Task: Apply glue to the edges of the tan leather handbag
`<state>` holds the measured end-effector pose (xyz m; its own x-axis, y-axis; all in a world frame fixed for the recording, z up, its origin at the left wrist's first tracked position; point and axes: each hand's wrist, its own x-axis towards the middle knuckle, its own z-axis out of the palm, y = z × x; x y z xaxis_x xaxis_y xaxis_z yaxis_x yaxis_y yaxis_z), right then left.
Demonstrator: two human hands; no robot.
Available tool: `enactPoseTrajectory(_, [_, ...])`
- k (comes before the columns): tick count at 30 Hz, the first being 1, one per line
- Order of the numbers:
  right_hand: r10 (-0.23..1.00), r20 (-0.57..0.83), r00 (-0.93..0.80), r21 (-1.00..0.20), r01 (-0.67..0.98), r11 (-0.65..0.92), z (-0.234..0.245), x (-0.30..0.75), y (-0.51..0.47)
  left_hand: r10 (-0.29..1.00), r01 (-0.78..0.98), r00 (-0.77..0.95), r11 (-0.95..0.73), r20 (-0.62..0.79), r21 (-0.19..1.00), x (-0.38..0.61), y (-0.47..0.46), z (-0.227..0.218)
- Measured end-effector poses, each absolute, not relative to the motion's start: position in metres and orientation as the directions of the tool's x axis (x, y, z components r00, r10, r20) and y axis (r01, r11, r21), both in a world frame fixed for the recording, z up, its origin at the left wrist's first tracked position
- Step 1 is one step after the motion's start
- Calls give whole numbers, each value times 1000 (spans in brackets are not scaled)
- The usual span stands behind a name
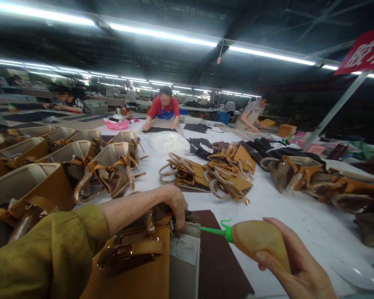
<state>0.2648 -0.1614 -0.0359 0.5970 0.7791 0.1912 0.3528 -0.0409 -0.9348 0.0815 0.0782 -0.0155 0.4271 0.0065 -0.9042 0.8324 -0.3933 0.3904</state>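
Head view: the right hand (305, 268) grasps a soft, amber-filled bottle (258, 243), thumb on the near side and fingers wrapped behind. The bottle lies on its side, apparently so its green nozzle (213, 230) can reach leftward to the top edge of a tan bag (137, 272). Left of that nozzle, the left hand (177, 203) bends down at the bag's top, seemingly to steady it; whether its fingers pinch anything is hidden. Below those fingers, the bag's pale side panel (184, 280) faces up beside a dark brown board (220, 261). Beyond the grip, flat tan bags (218, 172) lie heaped on a white table (277, 209). Farther left, open bags (43, 182) stand in rows, perhaps to keep their shape. Past everything, a person in red (165, 108) leans over dark material (158, 130).
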Motion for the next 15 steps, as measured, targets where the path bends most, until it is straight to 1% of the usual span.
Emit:
enactPoseTrajectory(3, [817,186,546,-930,365,-32,-38,266,-159,4,834,431,-383,-902,397,80,79,-17])
enactPoseTrajectory(10, [847,237,475,-865,500,-38,-41,271,-158,7,823,431,-413,-902,390,79,81,-20])
enactPoseTrajectory(15, [827,336,451,-819,574,20,-41,270,-159,24,802,448,-453,-894,390,80,82,-22])
